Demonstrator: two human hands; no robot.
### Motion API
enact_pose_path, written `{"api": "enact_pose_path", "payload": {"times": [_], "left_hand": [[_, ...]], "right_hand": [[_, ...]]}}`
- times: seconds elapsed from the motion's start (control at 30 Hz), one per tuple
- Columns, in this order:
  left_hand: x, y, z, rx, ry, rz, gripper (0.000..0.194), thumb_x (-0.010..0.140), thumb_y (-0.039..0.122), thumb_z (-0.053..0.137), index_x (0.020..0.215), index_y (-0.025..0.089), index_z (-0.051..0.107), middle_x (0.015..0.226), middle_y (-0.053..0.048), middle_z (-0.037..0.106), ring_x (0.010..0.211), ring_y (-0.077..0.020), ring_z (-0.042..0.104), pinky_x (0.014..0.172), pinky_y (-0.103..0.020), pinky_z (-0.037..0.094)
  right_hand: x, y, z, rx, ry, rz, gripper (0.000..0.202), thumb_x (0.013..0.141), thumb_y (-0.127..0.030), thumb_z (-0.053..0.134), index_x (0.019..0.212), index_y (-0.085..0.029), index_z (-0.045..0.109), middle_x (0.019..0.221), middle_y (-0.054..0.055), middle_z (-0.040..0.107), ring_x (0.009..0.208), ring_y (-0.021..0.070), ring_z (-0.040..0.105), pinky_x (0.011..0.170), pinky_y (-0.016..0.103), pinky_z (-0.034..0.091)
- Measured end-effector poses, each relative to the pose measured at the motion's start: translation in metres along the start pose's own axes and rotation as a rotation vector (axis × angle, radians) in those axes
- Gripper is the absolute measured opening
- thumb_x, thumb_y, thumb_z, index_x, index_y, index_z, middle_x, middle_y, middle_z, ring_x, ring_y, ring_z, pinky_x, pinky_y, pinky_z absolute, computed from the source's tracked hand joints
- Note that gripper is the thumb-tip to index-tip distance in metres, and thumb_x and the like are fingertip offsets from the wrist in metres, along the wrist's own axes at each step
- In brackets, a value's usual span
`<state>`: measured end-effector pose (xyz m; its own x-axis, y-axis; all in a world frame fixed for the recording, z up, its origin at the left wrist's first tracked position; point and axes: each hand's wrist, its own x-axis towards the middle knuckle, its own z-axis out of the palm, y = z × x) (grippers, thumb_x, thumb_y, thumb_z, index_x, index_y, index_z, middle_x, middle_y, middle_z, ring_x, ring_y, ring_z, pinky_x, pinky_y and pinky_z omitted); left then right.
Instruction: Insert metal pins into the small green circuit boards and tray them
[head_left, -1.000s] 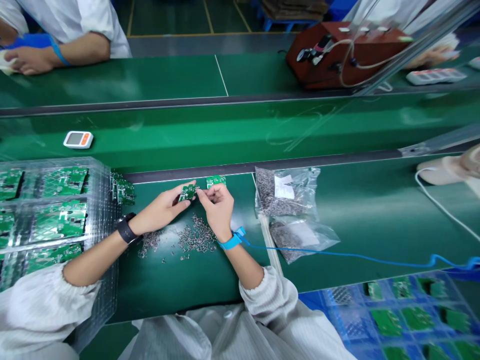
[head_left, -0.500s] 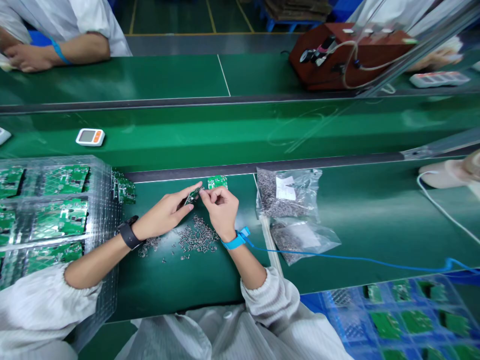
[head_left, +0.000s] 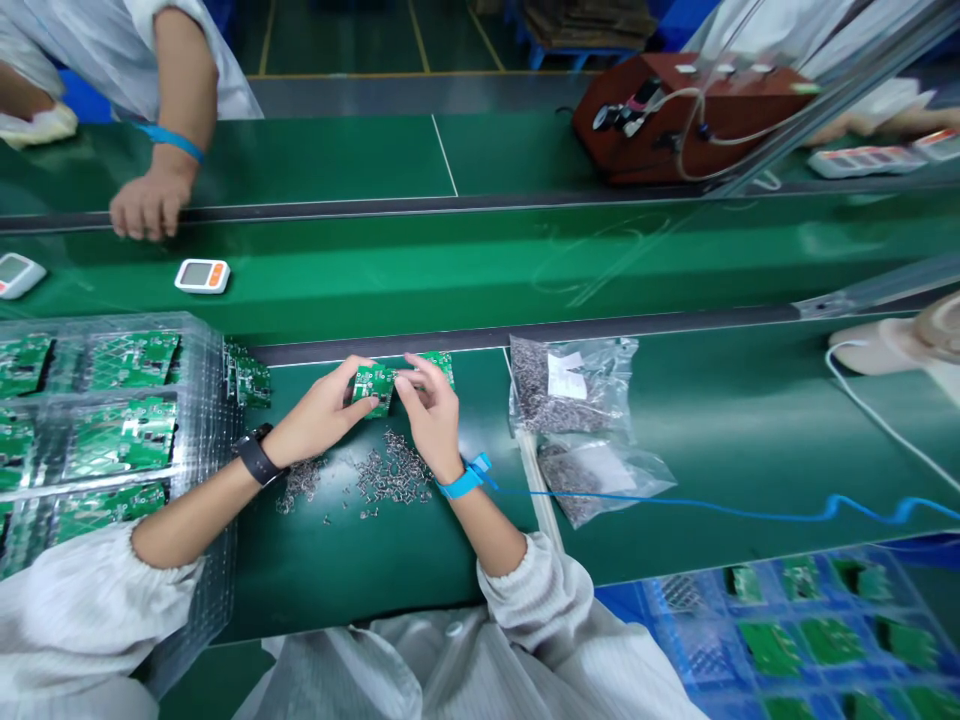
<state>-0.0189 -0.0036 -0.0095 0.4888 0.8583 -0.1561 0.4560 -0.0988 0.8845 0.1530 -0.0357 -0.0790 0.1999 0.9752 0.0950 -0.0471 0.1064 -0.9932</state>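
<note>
A green circuit board [head_left: 373, 388] is held up, face toward me, between the thumb and fingers of my left hand [head_left: 324, 415]. At the board's right edge is my right hand [head_left: 433, 412], its thumb and fingertips apart, the thumb close to or touching the edge. Below the hands lies a loose pile of small metal screw-like parts [head_left: 394, 470], with a smaller heap [head_left: 301, 482] beside it on the left. Another green board [head_left: 448, 366] lies behind my right hand, partly covered by it.
Clear trays of boards [head_left: 124, 435] stand at left. Two bags of small parts [head_left: 574, 390] lie right of my hands. A blue tray with boards [head_left: 832, 640] is at lower right. A blue wrist cord [head_left: 720, 510] crosses the bench. Opposite, a co-worker's hand [head_left: 154, 200] reaches over small counters [head_left: 202, 276].
The board has turned from nearly edge-on to face me. My right fingers have spread from a pinch at its edge. The co-worker's arm has reached forward, and the counters have shifted right.
</note>
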Motion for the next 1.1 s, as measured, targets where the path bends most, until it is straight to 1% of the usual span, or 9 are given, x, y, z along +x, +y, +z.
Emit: {"api": "enact_pose_path", "payload": {"times": [0.2,0.3,0.37,0.47,0.53,0.6,0.67,0.83,1.1], "left_hand": [[-0.001,-0.010,0.000,0.297,-0.021,0.013,0.037,0.099,0.037,0.055,0.134,0.024,0.049,0.110,-0.009,0.069,0.098,-0.0261,0.069,0.085,-0.039,0.053],[-0.003,-0.014,-0.007,0.628,0.011,0.025,0.042,0.099,0.035,0.053,0.138,0.020,0.050,0.121,-0.014,0.066,0.109,-0.0310,0.066,0.093,-0.044,0.051],[-0.005,-0.016,-0.019,0.893,0.016,-0.019,0.043,0.095,0.030,0.058,0.136,0.018,0.055,0.129,-0.019,0.063,0.118,-0.0368,0.060,0.098,-0.048,0.048],[-0.007,-0.024,-0.045,1.182,0.005,-0.138,0.053,0.083,0.022,0.069,0.135,0.016,0.060,0.134,-0.023,0.060,0.130,-0.0441,0.051,0.109,-0.056,0.037],[-0.008,-0.031,-0.062,1.306,-0.014,-0.241,0.060,0.077,0.022,0.074,0.135,0.017,0.062,0.135,-0.023,0.060,0.136,-0.0460,0.046,0.114,-0.059,0.028],[-0.008,-0.038,-0.074,1.368,-0.048,-0.354,0.058,0.078,0.025,0.073,0.134,0.019,0.063,0.130,-0.021,0.064,0.134,-0.0446,0.049,0.114,-0.057,0.029],[-0.008,-0.042,-0.079,1.380,-0.064,-0.419,0.052,0.081,0.025,0.067,0.132,0.017,0.065,0.124,-0.022,0.067,0.127,-0.0422,0.054,0.112,-0.054,0.031],[-0.005,-0.044,-0.077,1.413,-0.075,-0.415,0.048,0.082,0.021,0.059,0.130,0.013,0.065,0.127,-0.022,0.066,0.122,-0.0383,0.057,0.108,-0.048,0.037],[-0.007,-0.031,-0.069,1.412,-0.135,-0.421,0.047,0.085,0.016,0.055,0.131,0.009,0.065,0.126,-0.022,0.067,0.117,-0.0376,0.063,0.103,-0.044,0.042]], "right_hand": [[0.009,0.005,-0.008,-0.012,-0.058,0.057,0.021,0.090,-0.039,0.067,0.101,-0.022,0.073,0.084,0.002,0.074,0.077,0.0180,0.069,0.072,0.031,0.057],[0.018,0.010,-0.021,-0.120,0.001,0.049,0.019,0.089,-0.037,0.065,0.095,-0.020,0.072,0.076,0.000,0.068,0.067,0.0158,0.062,0.062,0.028,0.050],[0.024,0.013,-0.032,-0.229,0.068,0.011,0.018,0.089,-0.035,0.064,0.094,-0.020,0.072,0.073,-0.001,0.066,0.066,0.0164,0.060,0.064,0.029,0.049],[0.031,0.014,-0.045,-0.428,0.174,-0.095,0.020,0.093,-0.035,0.062,0.100,-0.020,0.072,0.082,0.004,0.069,0.081,0.0217,0.063,0.081,0.036,0.051],[0.030,0.007,-0.048,-0.545,0.235,-0.173,0.023,0.096,-0.034,0.060,0.109,-0.020,0.072,0.101,0.010,0.071,0.101,0.0266,0.062,0.093,0.043,0.048],[0.024,-0.003,-0.047,-0.595,0.228,-0.211,0.024,0.098,-0.032,0.058,0.115,-0.021,0.070,0.117,0.013,0.067,0.115,0.0295,0.058,0.098,0.046,0.046],[0.014,-0.013,-0.043,-0.574,0.082,-0.193,0.021,0.099,-0.028,0.058,0.116,-0.023,0.070,0.116,0.011,0.068,0.113,0.0281,0.060,0.095,0.044,0.048],[-0.010,-0.023,-0.034,-0.626,-0.492,-0.080,0.014,0.093,-0.015,0.069,0.104,-0.023,0.072,0.090,0.002,0.069,0.089,0.0211,0.063,0.088,0.036,0.049],[-0.013,-0.016,-0.029,-0.900,-0.631,-0.054,0.018,0.099,-0.008,0.060,0.102,-0.018,0.075,0.093,0.007,0.069,0.091,0.0220,0.062,0.077,0.031,0.043]]}}
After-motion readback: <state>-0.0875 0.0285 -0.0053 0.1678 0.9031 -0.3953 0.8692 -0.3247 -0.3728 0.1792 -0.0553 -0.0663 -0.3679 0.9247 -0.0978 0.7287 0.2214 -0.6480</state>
